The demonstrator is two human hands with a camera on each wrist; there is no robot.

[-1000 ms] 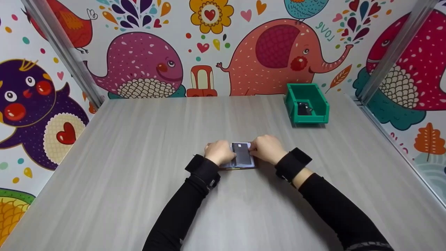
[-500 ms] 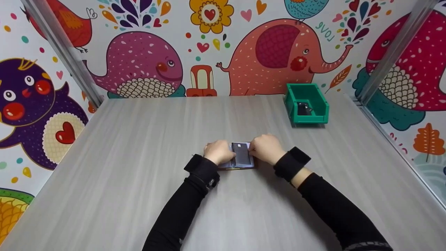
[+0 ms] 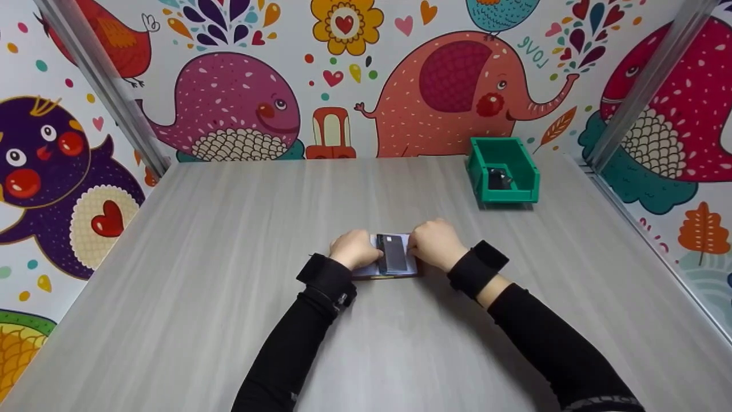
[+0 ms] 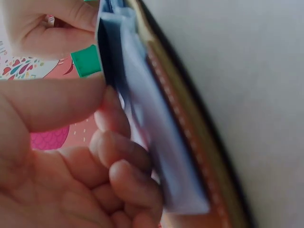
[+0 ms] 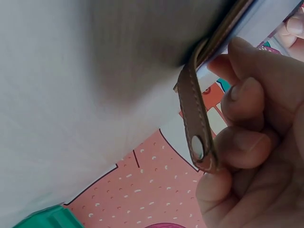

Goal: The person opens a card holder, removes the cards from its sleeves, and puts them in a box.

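Note:
An opened card holder (image 4: 183,128) with brown stitched leather edges and clear plastic sleeves lies on the table between both hands. A dark card (image 3: 394,253) with a small pale mark at its top shows in one sleeve. My left hand (image 3: 354,250) pinches the left edge of that card sleeve (image 4: 100,47) between thumb and index finger, the other fingers curled beside the lower sleeves. My right hand (image 3: 437,245) grips the right side of the card holder, thumb on the sleeves. A brown strap (image 5: 192,109) with a metal snap hangs by its curled fingers.
A green bin (image 3: 506,196) stands at the back right of the table, with a small black object (image 3: 499,178) in it. The table (image 3: 229,229) meets a printed wall (image 3: 337,80) at the back. Metal posts (image 3: 646,86) rise at the corners.
My left hand has shifted slightly left, and the dark card's sleeve has moved left with it. The right hand stays almost in place at the holder's right side.

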